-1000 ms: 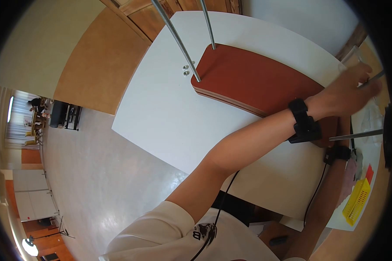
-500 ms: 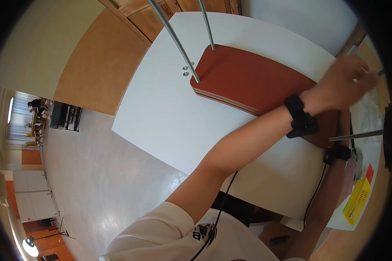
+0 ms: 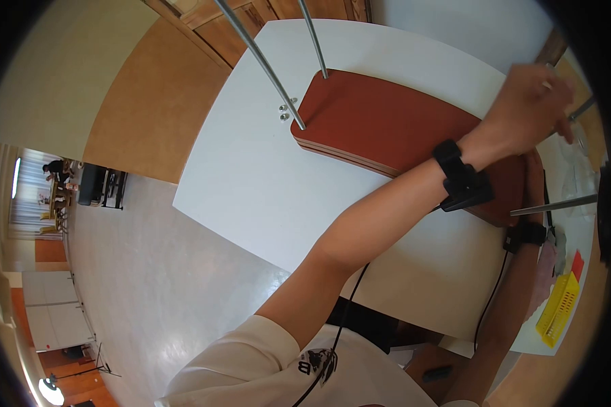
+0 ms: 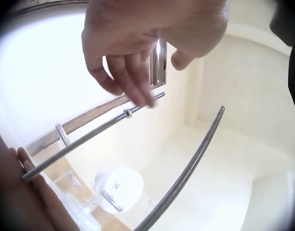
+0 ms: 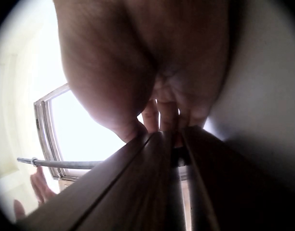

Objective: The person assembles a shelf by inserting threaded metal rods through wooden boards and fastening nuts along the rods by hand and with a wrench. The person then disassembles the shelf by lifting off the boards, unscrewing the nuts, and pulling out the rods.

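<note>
My left hand (image 3: 526, 112) is raised over the right end of a stack of red-brown boards (image 3: 387, 115). In the left wrist view its fingers hang loosely bent, fingertips right beside a metal rod (image 4: 89, 135) that carries a small nut (image 4: 128, 113). Nothing shows gripped in that hand. My right hand (image 5: 152, 62) holds the end of the boards, thumb along one side and fingers across the edge; in the head view the left arm and hand cover part of it. Another metal rod (image 3: 557, 205) stands at the boards' near right corner.
Two metal rods, one of them long (image 3: 261, 64), rise from the boards' left end. Several small nuts (image 3: 284, 117) lie beside them on the white table (image 3: 251, 183). A yellow basket (image 3: 559, 308) and clear plastic packaging (image 3: 580, 169) are at the right.
My left hand has moved slightly up and left in the head view, its fingers shifting about the rod. My right hand stays at the boards' end.
</note>
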The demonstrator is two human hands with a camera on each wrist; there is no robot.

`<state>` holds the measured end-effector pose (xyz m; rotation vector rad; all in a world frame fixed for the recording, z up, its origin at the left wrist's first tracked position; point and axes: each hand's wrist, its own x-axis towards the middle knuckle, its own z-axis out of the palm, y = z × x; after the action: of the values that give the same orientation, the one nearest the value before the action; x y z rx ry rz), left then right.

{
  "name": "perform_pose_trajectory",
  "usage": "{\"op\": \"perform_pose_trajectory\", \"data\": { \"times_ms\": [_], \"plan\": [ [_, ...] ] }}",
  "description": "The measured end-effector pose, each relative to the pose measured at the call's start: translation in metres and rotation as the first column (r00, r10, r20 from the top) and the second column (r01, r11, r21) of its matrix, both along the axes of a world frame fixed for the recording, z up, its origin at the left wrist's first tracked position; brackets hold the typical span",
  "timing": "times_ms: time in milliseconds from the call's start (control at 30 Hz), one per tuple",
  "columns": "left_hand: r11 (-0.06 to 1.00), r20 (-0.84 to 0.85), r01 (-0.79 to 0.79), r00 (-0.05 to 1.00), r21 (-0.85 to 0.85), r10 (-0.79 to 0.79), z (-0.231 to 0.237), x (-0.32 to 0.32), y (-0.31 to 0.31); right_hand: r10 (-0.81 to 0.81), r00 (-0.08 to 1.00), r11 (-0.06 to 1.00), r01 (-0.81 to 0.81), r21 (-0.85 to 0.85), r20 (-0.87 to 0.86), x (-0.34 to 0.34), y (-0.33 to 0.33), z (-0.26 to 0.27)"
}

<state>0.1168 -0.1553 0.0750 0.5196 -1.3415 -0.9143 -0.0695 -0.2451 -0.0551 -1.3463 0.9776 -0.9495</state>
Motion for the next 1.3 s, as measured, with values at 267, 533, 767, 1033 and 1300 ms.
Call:
{"op": "perform_pose_trajectory", "data": {
  "times_ms": [267,533,767,1033,1300],
  "plan": [
    [0.981,0.14,-0.176,0.972,-0.085,0.186,-0.006,-0.02,0.006,0.087,0.996,0.995,-0.088,-0.042,-0.019,-0.012,-0.011,-0.01],
    [0.919,0.26,0.366,0.882,0.15,-0.394,0.015,0.053,-0.007,0.248,0.966,0.943,-0.223,-0.246,0.075,-0.015,-0.035,-0.032],
    [0.989,0.211,-0.002,0.977,0.147,-0.03,-0.004,-0.017,-0.004,0.235,0.938,0.969,-0.208,-0.131,0.254,-0.008,-0.006,-0.011],
    [0.937,0.141,-0.323,0.942,0.131,0.305,0.013,-0.013,0.009,0.246,0.928,0.969,-0.23,-0.086,0.281,-0.009,-0.012,-0.018],
    [0.975,0.153,0.099,0.98,0.2,-0.131,0.032,-0.036,-0.047,0.231,0.908,0.973,-0.21,-0.098,0.349,-0.004,-0.016,-0.027]
  ]
}}
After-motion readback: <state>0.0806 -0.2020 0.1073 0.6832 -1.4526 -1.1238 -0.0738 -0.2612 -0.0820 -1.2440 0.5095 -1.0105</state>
